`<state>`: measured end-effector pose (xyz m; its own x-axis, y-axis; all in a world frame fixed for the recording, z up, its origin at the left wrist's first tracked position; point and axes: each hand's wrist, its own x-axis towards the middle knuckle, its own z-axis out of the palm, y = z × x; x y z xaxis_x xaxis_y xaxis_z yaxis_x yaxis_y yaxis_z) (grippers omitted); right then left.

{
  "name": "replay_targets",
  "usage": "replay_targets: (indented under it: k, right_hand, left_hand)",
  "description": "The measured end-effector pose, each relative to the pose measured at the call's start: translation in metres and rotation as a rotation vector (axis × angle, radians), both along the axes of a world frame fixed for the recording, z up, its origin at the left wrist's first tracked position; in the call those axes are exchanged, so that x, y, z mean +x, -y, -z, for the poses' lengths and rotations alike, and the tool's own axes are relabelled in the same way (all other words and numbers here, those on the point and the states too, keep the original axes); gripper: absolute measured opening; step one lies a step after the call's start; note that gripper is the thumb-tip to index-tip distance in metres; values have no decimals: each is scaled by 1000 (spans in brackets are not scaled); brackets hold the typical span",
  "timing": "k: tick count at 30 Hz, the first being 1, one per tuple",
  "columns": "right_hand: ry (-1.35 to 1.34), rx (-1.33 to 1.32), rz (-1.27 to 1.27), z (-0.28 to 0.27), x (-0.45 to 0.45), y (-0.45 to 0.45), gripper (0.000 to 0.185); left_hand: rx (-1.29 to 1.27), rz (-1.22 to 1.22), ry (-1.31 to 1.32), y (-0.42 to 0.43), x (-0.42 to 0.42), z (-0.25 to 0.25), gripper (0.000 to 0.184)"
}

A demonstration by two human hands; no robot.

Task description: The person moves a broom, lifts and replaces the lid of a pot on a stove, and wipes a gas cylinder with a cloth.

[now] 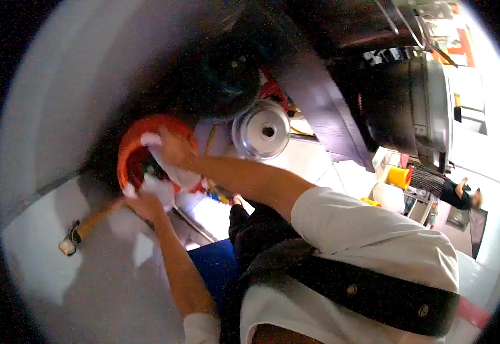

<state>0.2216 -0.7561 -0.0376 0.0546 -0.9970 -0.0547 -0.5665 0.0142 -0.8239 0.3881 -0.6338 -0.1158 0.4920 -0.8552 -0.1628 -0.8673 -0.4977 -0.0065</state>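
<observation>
White sheet, soft and crumpled, cloth or plastic unclear (179,175): lies across the mouth of an orange bucket (159,121), sagging partly inside. Bucket's rim is round and open; interior dark, contents hard to make out. Room tight above, where a dark rounded vessel (227,83) crowds in; a round metal piece with a dark centre (249,132) sits near the rim's right side. More open toward the lower left, over a pale surface (106,281), a wooden-handled tool (89,226) there.

Sheet's longer run slants from upper left to lower right, under the right hand (175,150), with a second fold toward the left hand (145,207).

Right arm reaches in nearly straight, hand bent over the sheet, fingers curled on it. Left arm comes up from below, hand at the near rim, fingertips blurred; cannot tell whether it grips.
</observation>
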Motion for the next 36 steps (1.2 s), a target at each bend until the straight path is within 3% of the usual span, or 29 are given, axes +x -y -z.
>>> replay_targets:
  k: [2, 3, 5, 7, 8, 9, 12, 16, 18, 23, 27, 29, 31, 35, 36]
  right_hand:
    - [-83, 84, -42, 5, -20, -37, 45]
    - [-97, 138, -65, 3, -31, -51, 45]
    - [-19, 240, -98, -23, -52, -70, 43]
    - [-97, -8, -106, -18, -55, -74, 40]
    - [-66, -71, -117, -16, -56, -71, 37]
    - [-37, -133, -129, -15, -58, -66, 34]
    - [266, -129, -202, -44, -46, -16, 25]
    - [34, 277, -99, -13, 2, 56, 44]
    - [90, 308, -64, -25, 10, 55, 46]
    - [-97, 276, -108, 14, -37, -3, 52]
    - [209, 225, -130, -25, -62, -65, 50]
    - [-47, 401, -174, 2, -79, -105, 51]
    - [-95, 493, -236, -24, -71, -97, 53]
    - [-182, -76, -305, 4, -46, -74, 49]
    - [-151, -56, -240, -8, -32, -51, 45]
  left_hand:
    - [-653, -361, -634, -35, -34, -21, 42]
    - [-622, -557, -826, -59, -31, 0, 45]
    - [-509, -707, -924, -118, -25, 72, 49]
    - [-482, -612, -774, -110, -54, 23, 49]
    - [-512, -570, -709, -63, -94, -78, 49]
    - [-530, -558, -677, -44, -95, -85, 49]
    - [-554, -499, -573, -9, -62, -58, 49]
    - [-404, -328, -486, 71, -3, -35, 51]
    - [-393, -320, -497, 78, 1, -36, 51]
    - [-523, -394, -621, -21, -48, -19, 53]
    - [-577, -597, -724, -110, -109, -26, 54]
    - [-561, -625, -718, -125, -119, -33, 54]
    - [-521, -592, -673, -115, -111, -41, 52]
    - [-497, -456, -504, -72, -49, -21, 50]
    - [-484, -410, -449, -52, -27, -11, 49]
